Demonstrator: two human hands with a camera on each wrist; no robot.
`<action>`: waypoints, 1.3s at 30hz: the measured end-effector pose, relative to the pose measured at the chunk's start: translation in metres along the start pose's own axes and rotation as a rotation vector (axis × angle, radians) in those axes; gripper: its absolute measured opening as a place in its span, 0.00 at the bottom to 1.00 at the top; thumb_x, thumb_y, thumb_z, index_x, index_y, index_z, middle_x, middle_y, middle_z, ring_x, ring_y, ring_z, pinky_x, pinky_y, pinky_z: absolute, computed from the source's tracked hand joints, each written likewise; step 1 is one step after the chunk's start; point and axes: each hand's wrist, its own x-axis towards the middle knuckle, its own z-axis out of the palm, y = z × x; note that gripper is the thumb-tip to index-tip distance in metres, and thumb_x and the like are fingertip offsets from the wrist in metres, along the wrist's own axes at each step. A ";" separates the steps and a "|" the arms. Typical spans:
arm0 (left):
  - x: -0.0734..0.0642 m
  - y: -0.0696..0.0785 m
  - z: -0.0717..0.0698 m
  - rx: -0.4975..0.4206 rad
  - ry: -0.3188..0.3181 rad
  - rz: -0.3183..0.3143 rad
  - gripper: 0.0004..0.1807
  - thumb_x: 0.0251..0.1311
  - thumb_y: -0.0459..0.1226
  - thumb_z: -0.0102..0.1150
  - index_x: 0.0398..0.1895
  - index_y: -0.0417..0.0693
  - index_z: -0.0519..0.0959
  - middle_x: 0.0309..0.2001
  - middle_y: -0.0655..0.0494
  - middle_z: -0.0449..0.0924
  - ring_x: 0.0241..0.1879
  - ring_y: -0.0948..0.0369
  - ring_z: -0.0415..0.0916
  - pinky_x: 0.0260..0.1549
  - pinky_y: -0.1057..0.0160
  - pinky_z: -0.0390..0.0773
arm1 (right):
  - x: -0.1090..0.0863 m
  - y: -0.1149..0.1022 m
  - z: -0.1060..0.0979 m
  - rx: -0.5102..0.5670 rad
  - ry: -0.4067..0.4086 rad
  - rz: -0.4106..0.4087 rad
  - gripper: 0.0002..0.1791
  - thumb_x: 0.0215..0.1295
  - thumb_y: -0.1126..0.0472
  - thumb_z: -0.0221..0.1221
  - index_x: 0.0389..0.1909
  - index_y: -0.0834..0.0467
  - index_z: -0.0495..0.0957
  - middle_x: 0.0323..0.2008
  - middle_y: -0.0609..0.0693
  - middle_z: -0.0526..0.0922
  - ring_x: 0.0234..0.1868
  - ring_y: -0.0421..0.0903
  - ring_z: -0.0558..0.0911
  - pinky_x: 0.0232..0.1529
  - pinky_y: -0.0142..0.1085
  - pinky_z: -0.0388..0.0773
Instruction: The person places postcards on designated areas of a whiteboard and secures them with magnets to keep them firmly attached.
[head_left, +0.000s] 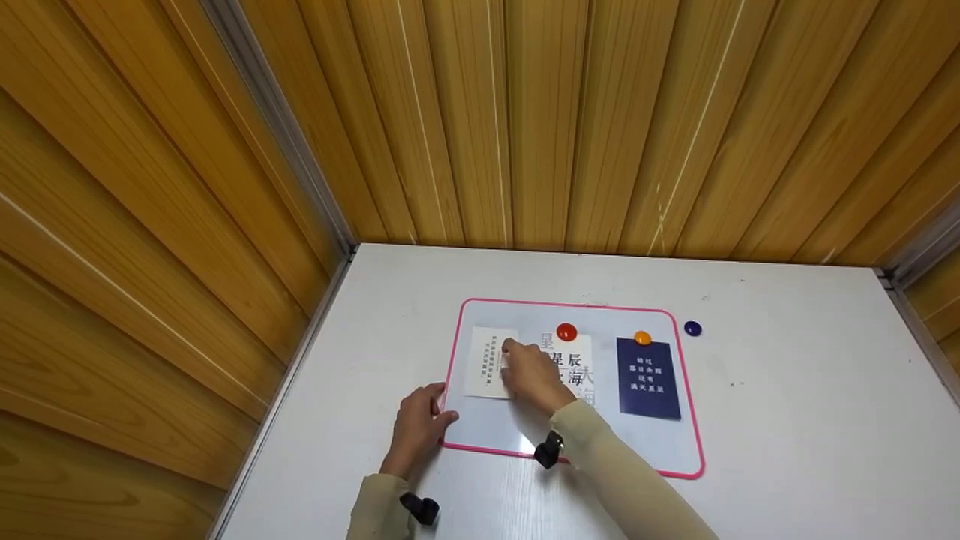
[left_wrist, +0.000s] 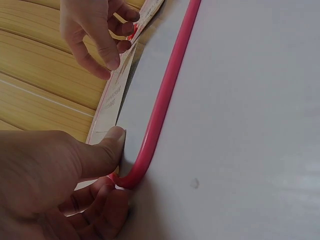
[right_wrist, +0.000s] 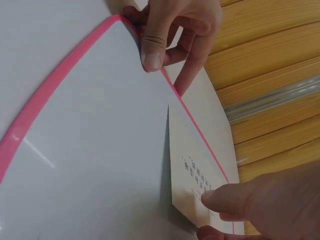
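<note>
A small whiteboard (head_left: 570, 439) with a pink rim lies on the table. My left hand (head_left: 418, 425) grips its near left corner; in the left wrist view the thumb lies over the pink rim (left_wrist: 162, 102), with the other fingers at its outer side. My right hand (head_left: 534, 375) is at the right side of a white card (head_left: 486, 375) with printed characters, thumb and forefinger apart. In the right wrist view the thumb (right_wrist: 220, 196) overlaps the card; contact is hard to tell. Another white card (head_left: 576, 349), under a red round magnet (head_left: 566, 331), is partly hidden by this hand.
A dark blue card (head_left: 649, 382) sits at the board's right with an orange magnet (head_left: 642, 338) on its top edge. Beyond the right rim, a dark blue magnet (head_left: 693, 328) lies on the white table (head_left: 810, 390). Wood-patterned walls (head_left: 540, 127) enclose the back and left.
</note>
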 end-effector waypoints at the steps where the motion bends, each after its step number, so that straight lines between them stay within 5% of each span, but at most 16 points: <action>1: 0.000 0.000 0.000 0.000 0.001 -0.001 0.30 0.55 0.32 0.75 0.63 0.38 0.79 0.30 0.55 0.72 0.31 0.60 0.67 0.31 0.62 0.68 | 0.000 0.000 -0.001 -0.007 0.004 -0.002 0.18 0.67 0.66 0.64 0.57 0.60 0.78 0.34 0.51 0.83 0.31 0.47 0.79 0.36 0.44 0.77; 8: -0.001 0.001 0.000 0.002 0.007 0.009 0.30 0.54 0.31 0.76 0.62 0.36 0.79 0.29 0.54 0.72 0.30 0.60 0.66 0.30 0.62 0.67 | -0.001 0.001 -0.010 -0.045 0.036 0.006 0.19 0.67 0.63 0.65 0.58 0.58 0.79 0.46 0.58 0.86 0.34 0.50 0.81 0.39 0.49 0.78; 22: -0.001 0.001 0.001 -0.005 0.010 0.007 0.30 0.55 0.31 0.75 0.62 0.37 0.79 0.29 0.55 0.72 0.31 0.60 0.66 0.31 0.62 0.66 | -0.001 0.004 -0.016 -0.066 0.071 0.018 0.19 0.69 0.58 0.65 0.59 0.58 0.80 0.50 0.58 0.85 0.48 0.57 0.84 0.48 0.54 0.78; 27: -0.001 0.002 0.000 -0.012 0.006 0.005 0.30 0.55 0.32 0.75 0.62 0.38 0.79 0.29 0.55 0.72 0.31 0.60 0.66 0.31 0.62 0.67 | 0.001 0.007 -0.019 -0.149 0.124 -0.041 0.19 0.68 0.54 0.66 0.56 0.58 0.83 0.45 0.57 0.82 0.43 0.54 0.80 0.44 0.49 0.78; 39: -0.002 0.001 0.000 -0.009 0.007 0.026 0.29 0.57 0.33 0.75 0.62 0.38 0.79 0.29 0.56 0.71 0.30 0.60 0.66 0.30 0.62 0.67 | -0.001 0.034 -0.038 -0.284 0.200 -0.191 0.22 0.65 0.50 0.69 0.58 0.51 0.82 0.60 0.57 0.78 0.56 0.60 0.76 0.57 0.55 0.72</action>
